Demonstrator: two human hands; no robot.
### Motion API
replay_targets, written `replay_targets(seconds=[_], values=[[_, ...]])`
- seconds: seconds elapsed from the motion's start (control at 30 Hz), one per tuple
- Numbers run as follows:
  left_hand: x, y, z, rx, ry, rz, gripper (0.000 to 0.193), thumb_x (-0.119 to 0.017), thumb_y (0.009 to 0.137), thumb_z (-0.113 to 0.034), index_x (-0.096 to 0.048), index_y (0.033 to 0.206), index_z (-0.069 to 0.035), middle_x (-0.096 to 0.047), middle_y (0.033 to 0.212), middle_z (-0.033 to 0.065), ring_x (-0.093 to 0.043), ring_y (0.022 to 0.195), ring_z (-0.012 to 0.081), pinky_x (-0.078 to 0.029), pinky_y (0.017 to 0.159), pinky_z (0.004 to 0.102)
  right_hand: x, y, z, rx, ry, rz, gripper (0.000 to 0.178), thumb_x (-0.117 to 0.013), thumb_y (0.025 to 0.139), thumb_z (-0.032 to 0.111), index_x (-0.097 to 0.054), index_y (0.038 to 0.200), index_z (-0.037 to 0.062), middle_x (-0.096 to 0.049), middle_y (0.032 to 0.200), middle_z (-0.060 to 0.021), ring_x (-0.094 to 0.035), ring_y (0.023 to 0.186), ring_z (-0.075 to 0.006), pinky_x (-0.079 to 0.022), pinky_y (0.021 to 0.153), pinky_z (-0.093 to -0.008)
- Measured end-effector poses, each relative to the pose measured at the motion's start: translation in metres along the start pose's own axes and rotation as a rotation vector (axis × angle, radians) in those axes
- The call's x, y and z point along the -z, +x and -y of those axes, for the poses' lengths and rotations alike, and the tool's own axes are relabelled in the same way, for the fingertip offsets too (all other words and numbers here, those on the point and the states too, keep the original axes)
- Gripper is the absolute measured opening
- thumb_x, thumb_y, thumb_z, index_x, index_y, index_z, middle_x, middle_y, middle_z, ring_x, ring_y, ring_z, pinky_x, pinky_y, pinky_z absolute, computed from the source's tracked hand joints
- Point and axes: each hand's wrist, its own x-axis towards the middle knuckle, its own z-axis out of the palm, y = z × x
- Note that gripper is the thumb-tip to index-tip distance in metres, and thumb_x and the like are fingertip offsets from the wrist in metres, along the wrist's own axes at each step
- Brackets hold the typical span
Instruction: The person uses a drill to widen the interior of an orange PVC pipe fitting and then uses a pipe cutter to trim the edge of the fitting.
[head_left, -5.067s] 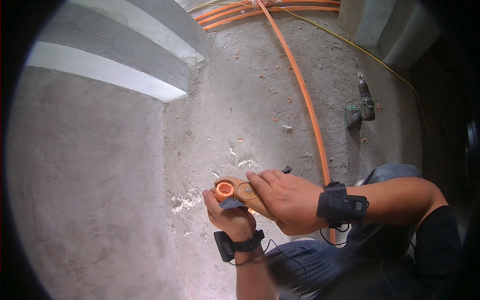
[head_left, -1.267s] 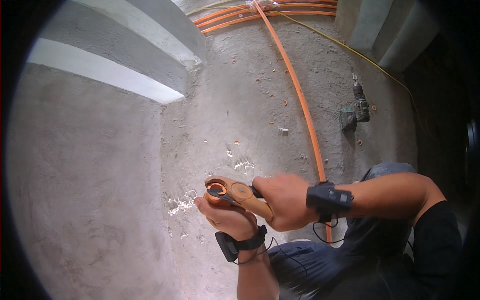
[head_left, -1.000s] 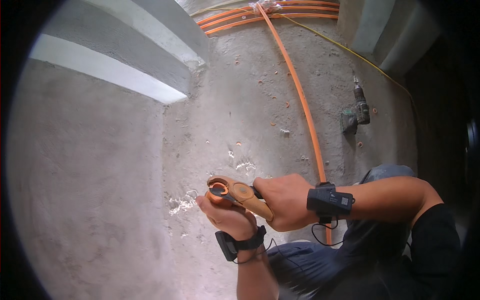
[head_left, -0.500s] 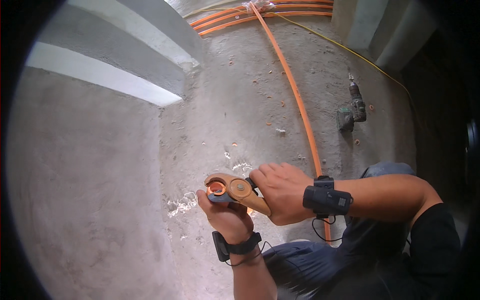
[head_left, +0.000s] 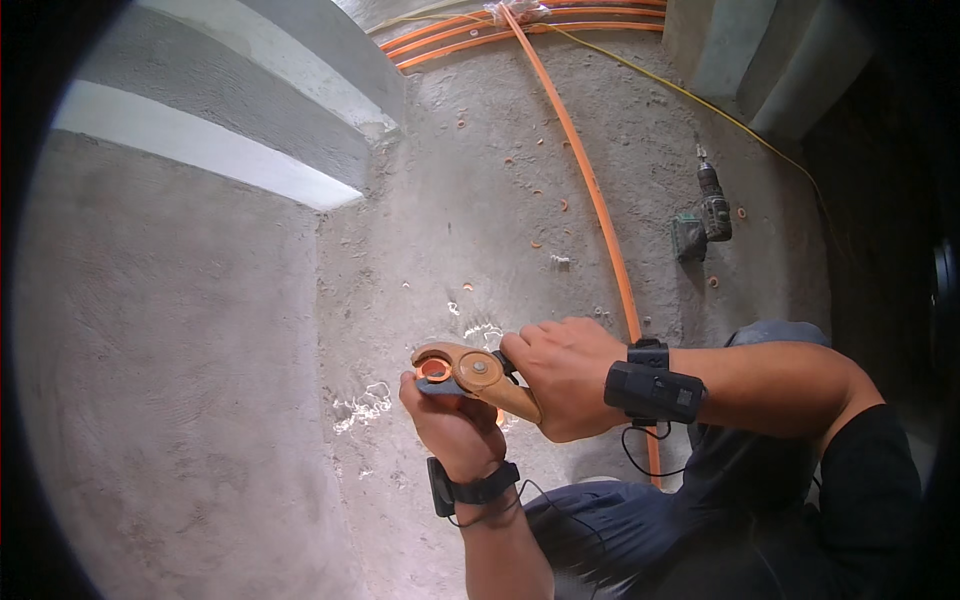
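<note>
A pipe cutter (head_left: pixel 482 370) with a worn orange-brown body is gripped at its handles by my right hand (head_left: pixel 572 378), fingers wrapped round them. Between its curved jaws sits the round end of an orange plastic pipe (head_left: pixel 433 371). My left hand (head_left: pixel 455 432) is closed round this pipe from below, its fingertips beside the lower jaw. The palm hides most of the pipe's length.
A long orange pipe (head_left: pixel 587 180) runs across the rough concrete floor, passing under my right wrist. Beyond it lie a cordless drill (head_left: pixel 713 212), a yellow cord (head_left: pixel 690 93) and more orange pipes (head_left: pixel 450 50). White shavings (head_left: pixel 365 405) and orange scraps (head_left: pixel 565 205) dot the floor. Concrete walls (head_left: pixel 180 330) rise at left.
The pipe end and my left hand have shifted very slightly within the same hold. My right hand has risen a little, still on the cutter's handles.
</note>
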Motion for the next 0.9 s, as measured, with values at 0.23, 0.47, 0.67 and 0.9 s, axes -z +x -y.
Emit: replay_targets(seconds=[0.23, 0.47, 0.67, 0.9], values=[[-0.005, -0.004, -0.009, 0.126, 0.129, -0.061, 0.055, -0.035, 0.11, -0.058, -0.063, 0.104, -0.01, -0.059, 0.076, -0.0001, -0.056, 0.062, 0.0123, -0.045, 0.056, 0.0283, -0.003, 0.005, -0.015, -0.004, 0.346, 0.167, 0.044, -0.07, 0.081, 0.016, -0.054, 0.118, -0.003, -0.064, 0.104, -0.0201, -0.067, 0.1, -0.0346, -0.053, 0.084, -0.0434], [-0.018, -0.01, -0.011, 0.216, 0.392, -0.061, 0.061, -0.034, 0.108, -0.066, -0.06, 0.09, -0.014, -0.031, 0.055, -0.0092, -0.024, 0.043, 0.0068, -0.021, 0.043, 0.0261, 0.005, 0.018, -0.041, -0.013, 0.6, 0.522, 0.038, -0.062, 0.086, 0.017, -0.052, 0.118, -0.0005, -0.062, 0.093, -0.0122, -0.063, 0.089, -0.0249, -0.051, 0.079, -0.0399], [-0.023, -0.006, -0.005, 0.243, 0.345, -0.131, 0.057, -0.036, 0.109, -0.064, -0.057, 0.087, -0.016, -0.033, 0.054, -0.009, -0.025, 0.042, 0.0067, -0.021, 0.042, 0.0259, 0.017, 0.005, -0.019, -0.081, 0.254, 0.302, 0.036, -0.062, 0.083, 0.014, -0.055, 0.116, -0.0003, -0.068, 0.099, -0.0208, -0.068, 0.099, -0.04, -0.053, 0.085, -0.0464], [-0.013, -0.004, -0.002, 0.172, 0.257, -0.063, 0.053, -0.038, 0.109, -0.06, -0.057, 0.084, -0.018, -0.034, 0.054, -0.0093, -0.027, 0.043, 0.0059, -0.02, 0.042, 0.0255, -0.01, 0.004, -0.022, -0.05, 0.238, 0.042, 0.04, -0.068, 0.081, 0.007, -0.052, 0.117, -0.002, -0.064, 0.111, -0.0228, -0.063, 0.109, -0.0422, -0.052, 0.091, -0.0484]])
